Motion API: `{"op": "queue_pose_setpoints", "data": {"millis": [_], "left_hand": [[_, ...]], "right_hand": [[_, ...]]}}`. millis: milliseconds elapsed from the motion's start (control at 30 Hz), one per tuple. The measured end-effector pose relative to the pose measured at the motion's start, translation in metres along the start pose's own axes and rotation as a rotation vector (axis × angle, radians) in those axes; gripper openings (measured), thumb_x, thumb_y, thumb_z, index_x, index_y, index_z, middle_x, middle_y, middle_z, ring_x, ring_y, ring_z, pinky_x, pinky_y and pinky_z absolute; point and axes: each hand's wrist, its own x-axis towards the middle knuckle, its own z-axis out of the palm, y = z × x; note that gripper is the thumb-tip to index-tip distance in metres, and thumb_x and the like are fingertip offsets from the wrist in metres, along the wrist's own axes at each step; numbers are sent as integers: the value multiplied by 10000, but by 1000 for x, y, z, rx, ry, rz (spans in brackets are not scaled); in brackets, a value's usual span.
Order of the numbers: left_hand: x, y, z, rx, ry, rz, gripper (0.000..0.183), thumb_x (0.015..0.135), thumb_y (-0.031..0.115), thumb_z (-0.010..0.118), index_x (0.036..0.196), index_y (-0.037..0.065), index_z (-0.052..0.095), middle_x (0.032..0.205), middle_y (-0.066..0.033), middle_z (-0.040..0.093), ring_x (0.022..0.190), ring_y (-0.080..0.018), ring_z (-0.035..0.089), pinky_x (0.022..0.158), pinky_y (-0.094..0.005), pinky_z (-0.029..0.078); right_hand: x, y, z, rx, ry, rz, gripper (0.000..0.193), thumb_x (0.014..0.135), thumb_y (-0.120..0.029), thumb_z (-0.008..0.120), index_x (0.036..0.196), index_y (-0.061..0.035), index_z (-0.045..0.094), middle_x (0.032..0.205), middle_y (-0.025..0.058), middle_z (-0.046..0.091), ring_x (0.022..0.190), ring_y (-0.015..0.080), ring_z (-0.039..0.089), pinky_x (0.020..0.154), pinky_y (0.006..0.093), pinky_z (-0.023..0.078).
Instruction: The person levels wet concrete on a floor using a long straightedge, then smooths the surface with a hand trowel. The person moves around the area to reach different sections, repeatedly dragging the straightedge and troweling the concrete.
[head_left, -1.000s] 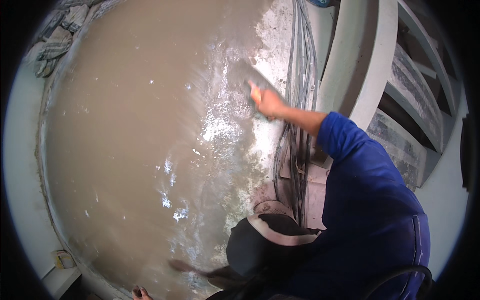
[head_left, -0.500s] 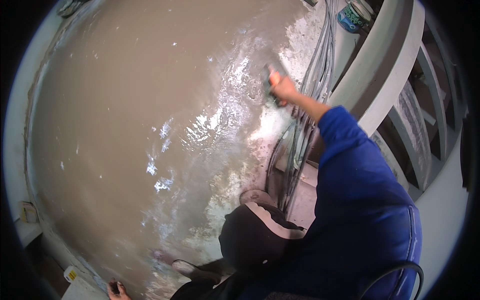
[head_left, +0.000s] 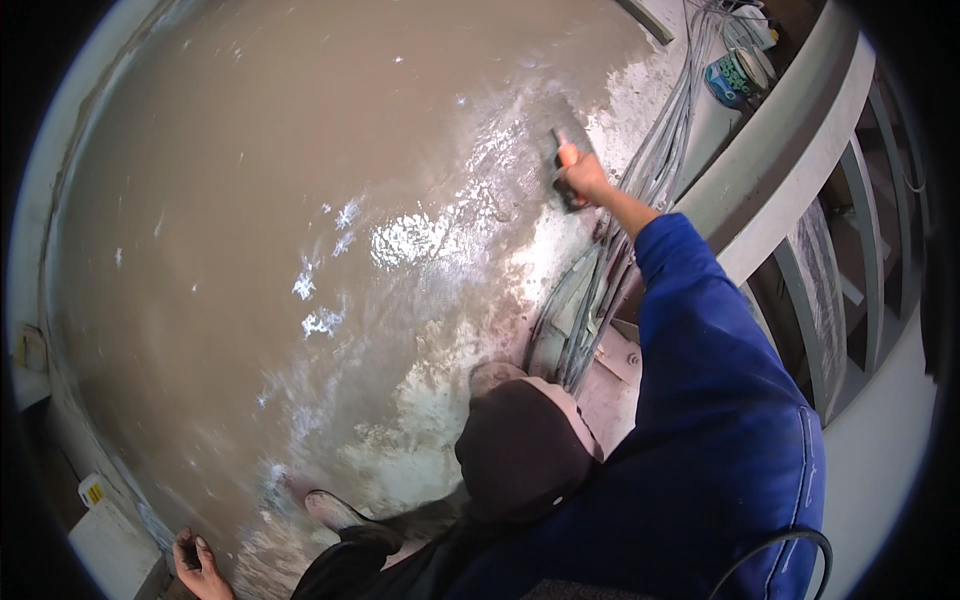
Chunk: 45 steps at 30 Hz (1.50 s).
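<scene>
My right hand (head_left: 583,181) is closed round the orange handle of a trowel (head_left: 561,142). The trowel's dark blade lies against the wet grey-brown skim of plaster or mortar (head_left: 250,200), near its ragged right border. Beyond that border shows a pale, rough patch (head_left: 425,410). At the lower left, my left hand (head_left: 203,573) is beside the coated area's edge, thumb and fingers curled but apart. Nothing that I can make out is in it; the gap between the fingers is dark.
A bundle of grey cables (head_left: 668,150) runs along the right side, next to a curved pale beam (head_left: 800,130) with slatted openings. A blue-green patterned tin (head_left: 735,80) stands at the upper right. My knee (head_left: 525,450) and shoe (head_left: 335,510) are at the bottom.
The view has shifted a little, with the tin and cables now further right. My right hand still grips the trowel near the same border. My left hand shows slightly higher and further left.
</scene>
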Motion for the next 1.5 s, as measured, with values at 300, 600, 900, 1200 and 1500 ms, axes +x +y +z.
{"op": "queue_pose_setpoints", "data": {"millis": [300,600,900,1200,1500], "left_hand": [[9,-33,10,-217,-74,125,402,964,245,650,1178,-90,590,1103,-109,626,1036,-188,547,964,-324,412],[2,-12,10,-272,-19,100,355,982,224,620,1163,-78,580,1069,-80,598,998,-149,527,919,-285,417],[14,2,21,-336,-62,117,332,976,210,638,1178,-49,599,983,-27,581,887,-96,512,780,-234,431],[17,-5,14,-312,-15,45,351,973,195,641,1205,-66,601,1085,-48,621,1007,-114,557,914,-254,441],[-65,30,-21,-209,287,10,322,963,169,653,1198,-51,631,1138,-79,648,1067,-135,578,968,-280,441]], "right_hand": [[-122,2,79,-230,-309,-248,410,709,-186,709,1101,-72,670,962,182,704,880,287,688,827,406,543],[-92,13,60,-186,-151,-127,301,775,-204,703,1031,-49,673,921,186,708,836,293,696,755,393,541],[-204,5,128,-127,-237,-296,299,794,-180,629,1071,-69,659,994,244,683,968,396,663,877,435,507],[-209,6,152,-293,-432,-348,323,778,-201,649,1067,-57,657,918,232,695,856,393,680,777,443,525],[-217,-13,133,-304,-439,-373,338,779,-102,664,1110,-37,643,926,256,688,875,421,674,773,466,522]]}}
